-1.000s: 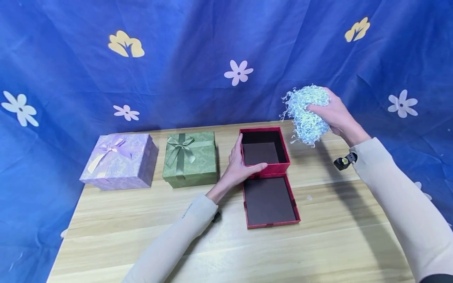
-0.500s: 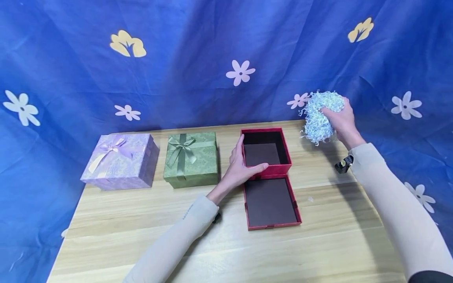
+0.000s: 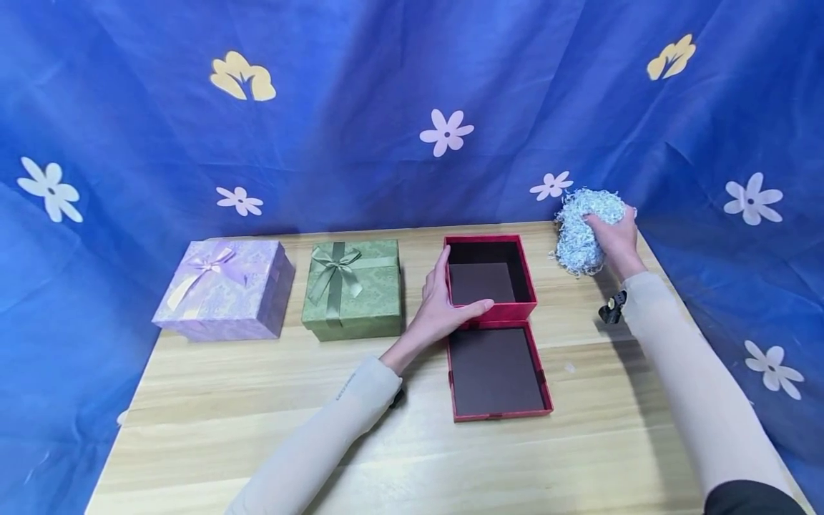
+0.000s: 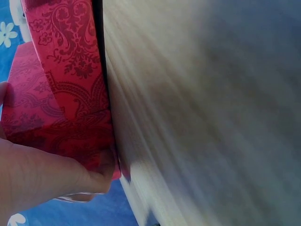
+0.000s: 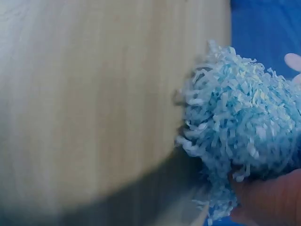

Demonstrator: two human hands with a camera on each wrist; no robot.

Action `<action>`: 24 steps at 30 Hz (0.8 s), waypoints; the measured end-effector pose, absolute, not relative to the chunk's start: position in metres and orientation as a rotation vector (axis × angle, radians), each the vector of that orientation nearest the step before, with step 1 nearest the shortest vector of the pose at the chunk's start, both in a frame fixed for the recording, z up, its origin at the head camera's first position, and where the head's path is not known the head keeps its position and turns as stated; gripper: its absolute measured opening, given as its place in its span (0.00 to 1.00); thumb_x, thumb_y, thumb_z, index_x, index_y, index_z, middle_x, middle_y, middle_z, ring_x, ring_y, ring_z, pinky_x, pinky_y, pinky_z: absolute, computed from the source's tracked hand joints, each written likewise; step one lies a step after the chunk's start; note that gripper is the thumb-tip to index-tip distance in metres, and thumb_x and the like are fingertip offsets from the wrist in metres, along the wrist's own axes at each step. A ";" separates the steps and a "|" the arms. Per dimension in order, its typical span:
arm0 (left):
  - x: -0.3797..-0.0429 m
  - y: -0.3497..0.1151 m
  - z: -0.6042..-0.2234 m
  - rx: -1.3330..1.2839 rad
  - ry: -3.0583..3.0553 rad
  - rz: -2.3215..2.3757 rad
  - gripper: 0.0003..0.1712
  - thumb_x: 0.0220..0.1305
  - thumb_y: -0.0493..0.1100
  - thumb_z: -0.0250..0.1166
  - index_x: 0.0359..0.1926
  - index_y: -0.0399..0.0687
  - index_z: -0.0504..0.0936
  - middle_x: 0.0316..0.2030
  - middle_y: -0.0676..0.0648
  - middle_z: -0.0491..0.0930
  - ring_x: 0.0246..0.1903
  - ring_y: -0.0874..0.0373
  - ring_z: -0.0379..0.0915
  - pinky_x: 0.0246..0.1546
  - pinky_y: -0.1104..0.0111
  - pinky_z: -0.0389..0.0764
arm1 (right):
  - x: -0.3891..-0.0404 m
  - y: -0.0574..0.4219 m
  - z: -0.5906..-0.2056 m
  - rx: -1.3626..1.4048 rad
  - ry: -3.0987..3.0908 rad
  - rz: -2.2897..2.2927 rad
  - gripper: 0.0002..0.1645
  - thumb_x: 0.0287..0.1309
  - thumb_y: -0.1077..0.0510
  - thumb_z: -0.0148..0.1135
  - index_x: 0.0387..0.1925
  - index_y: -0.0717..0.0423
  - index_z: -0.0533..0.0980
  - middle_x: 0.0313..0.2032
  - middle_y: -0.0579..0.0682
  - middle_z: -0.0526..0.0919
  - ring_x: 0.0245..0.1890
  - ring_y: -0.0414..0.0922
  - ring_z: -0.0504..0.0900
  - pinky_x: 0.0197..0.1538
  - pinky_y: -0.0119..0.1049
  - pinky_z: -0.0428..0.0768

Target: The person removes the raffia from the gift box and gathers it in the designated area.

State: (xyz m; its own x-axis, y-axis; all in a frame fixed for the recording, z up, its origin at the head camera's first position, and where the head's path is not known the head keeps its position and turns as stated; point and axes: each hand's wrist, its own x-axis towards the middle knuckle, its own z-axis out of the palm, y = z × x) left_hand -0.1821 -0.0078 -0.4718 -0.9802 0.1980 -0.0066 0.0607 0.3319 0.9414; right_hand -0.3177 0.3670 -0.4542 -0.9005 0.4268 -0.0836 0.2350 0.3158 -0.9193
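A wad of pale blue shredded paper (image 3: 582,239) is gripped in my right hand (image 3: 619,232) at the table's back right. In the right wrist view the shredded paper (image 5: 249,113) bulges out past the thumb, with the tabletop beside it. My left hand (image 3: 438,306) holds a red gift box (image 3: 508,312) at its near left corner, fingers along the left side and thumb over the front rim. The box's dark inside faces up, bare. Touching its front lies the red lid (image 3: 496,372), inner side up. Red patterned walls (image 4: 70,61) fill the left wrist view's left part.
A green gift box (image 3: 354,293) with a ribbon bow stands left of the red one. Farther left is a lilac gift box (image 3: 225,293), also tied with a bow. A blue curtain (image 3: 360,107) hangs behind the wooden table (image 3: 257,422).
My right hand has moved right and down toward the table's back right corner, the shredded paper still in its grip. My left hand stays at the red box.
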 end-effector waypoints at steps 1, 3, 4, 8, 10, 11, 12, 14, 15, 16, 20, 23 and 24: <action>-0.182 -0.008 -0.471 0.245 2.461 1.733 0.76 0.54 0.65 0.84 0.89 0.75 0.39 0.85 0.47 0.49 0.82 0.51 0.45 0.75 0.39 0.62 | -0.317 0.368 -0.456 -0.628 -2.408 1.653 0.58 0.69 0.47 0.69 0.88 0.51 0.47 0.83 0.57 0.55 0.78 0.47 0.58 0.77 0.34 0.60; -0.182 -0.007 -0.471 0.247 2.453 1.737 0.76 0.54 0.65 0.84 0.89 0.74 0.39 0.85 0.46 0.49 0.82 0.51 0.45 0.75 0.40 0.62 | -0.318 0.369 -0.459 -0.638 -2.383 1.749 0.61 0.70 0.47 0.67 0.89 0.49 0.40 0.85 0.57 0.46 0.79 0.45 0.53 0.77 0.33 0.58; -0.181 -0.007 -0.471 0.248 2.450 1.739 0.76 0.54 0.65 0.84 0.89 0.74 0.39 0.85 0.46 0.49 0.82 0.51 0.45 0.75 0.40 0.62 | -0.318 0.369 -0.460 -0.636 -2.365 1.801 0.62 0.69 0.49 0.66 0.89 0.49 0.37 0.86 0.56 0.43 0.80 0.45 0.51 0.77 0.33 0.58; -0.181 -0.008 -0.470 0.246 2.449 1.746 0.76 0.54 0.65 0.84 0.89 0.74 0.40 0.85 0.46 0.49 0.82 0.51 0.45 0.75 0.40 0.61 | -0.321 0.367 -0.462 -0.586 -2.281 1.988 0.65 0.66 0.58 0.62 0.86 0.47 0.28 0.85 0.57 0.34 0.78 0.46 0.48 0.75 0.34 0.61; -0.181 -0.008 -0.469 0.240 2.450 1.748 0.76 0.54 0.65 0.85 0.89 0.76 0.39 0.85 0.46 0.49 0.82 0.51 0.45 0.75 0.39 0.61 | -0.320 0.366 -0.462 -0.565 -2.291 1.996 0.66 0.64 0.62 0.61 0.85 0.48 0.26 0.84 0.59 0.34 0.78 0.48 0.48 0.75 0.34 0.61; -0.181 -0.008 -0.469 0.236 2.451 1.748 0.76 0.54 0.65 0.85 0.89 0.77 0.39 0.85 0.46 0.49 0.82 0.51 0.45 0.75 0.39 0.62 | -0.320 0.366 -0.462 -0.553 -2.304 1.979 0.66 0.63 0.63 0.61 0.85 0.48 0.26 0.84 0.60 0.34 0.79 0.48 0.47 0.76 0.34 0.60; -0.181 -0.008 -0.469 0.234 2.452 1.747 0.76 0.54 0.65 0.85 0.89 0.77 0.39 0.85 0.46 0.49 0.82 0.51 0.45 0.75 0.39 0.62 | -0.318 0.367 -0.462 -0.553 -2.348 1.938 0.67 0.63 0.63 0.62 0.85 0.49 0.26 0.84 0.61 0.33 0.80 0.49 0.45 0.77 0.34 0.58; -0.181 -0.008 -0.469 0.230 2.452 1.745 0.76 0.54 0.65 0.85 0.89 0.78 0.39 0.85 0.46 0.49 0.82 0.51 0.45 0.75 0.39 0.62 | -0.315 0.369 -0.463 -0.555 -2.458 1.817 0.67 0.66 0.58 0.65 0.85 0.51 0.26 0.85 0.63 0.32 0.82 0.51 0.42 0.80 0.37 0.53; -0.181 -0.008 -0.469 0.230 2.453 1.743 0.76 0.54 0.65 0.85 0.89 0.77 0.39 0.85 0.46 0.49 0.82 0.51 0.45 0.75 0.39 0.62 | -0.313 0.370 -0.464 -0.548 -2.515 1.752 0.68 0.68 0.55 0.67 0.86 0.53 0.27 0.85 0.64 0.32 0.83 0.53 0.41 0.81 0.40 0.51; -0.181 -0.008 -0.469 0.231 2.453 1.740 0.76 0.54 0.65 0.84 0.89 0.77 0.39 0.85 0.46 0.49 0.82 0.51 0.45 0.75 0.39 0.62 | -0.311 0.371 -0.464 -0.543 -2.572 1.684 0.68 0.70 0.50 0.68 0.86 0.53 0.27 0.85 0.64 0.31 0.84 0.55 0.40 0.82 0.43 0.49; -0.181 -0.008 -0.468 0.242 2.447 1.749 0.76 0.54 0.65 0.84 0.89 0.75 0.39 0.85 0.45 0.48 0.82 0.50 0.45 0.75 0.39 0.62 | -0.303 0.375 -0.463 -0.514 -2.739 1.446 0.73 0.69 0.33 0.69 0.89 0.50 0.29 0.86 0.62 0.28 0.84 0.65 0.36 0.82 0.62 0.47; -0.181 -0.008 -0.467 0.245 2.440 1.752 0.76 0.54 0.64 0.84 0.89 0.74 0.39 0.85 0.45 0.48 0.82 0.50 0.45 0.75 0.39 0.61 | -0.299 0.375 -0.463 -0.526 -2.751 1.410 0.77 0.64 0.27 0.70 0.89 0.42 0.26 0.86 0.59 0.24 0.84 0.66 0.32 0.80 0.69 0.47; -0.181 -0.009 -0.466 0.246 2.439 1.750 0.76 0.54 0.64 0.85 0.89 0.74 0.39 0.85 0.45 0.48 0.82 0.50 0.45 0.75 0.39 0.61 | -0.298 0.375 -0.464 -0.527 -2.743 1.414 0.78 0.63 0.26 0.71 0.89 0.40 0.25 0.86 0.58 0.23 0.84 0.66 0.31 0.80 0.70 0.46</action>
State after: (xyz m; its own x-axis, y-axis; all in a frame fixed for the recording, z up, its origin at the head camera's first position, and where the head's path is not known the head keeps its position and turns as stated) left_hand -0.1808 -0.0085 -0.4664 -0.9783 0.2071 -0.0100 0.0569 0.3147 0.9475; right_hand -0.2979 0.3749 -0.4636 -0.9432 0.2998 -0.1432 0.2905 0.5352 -0.7932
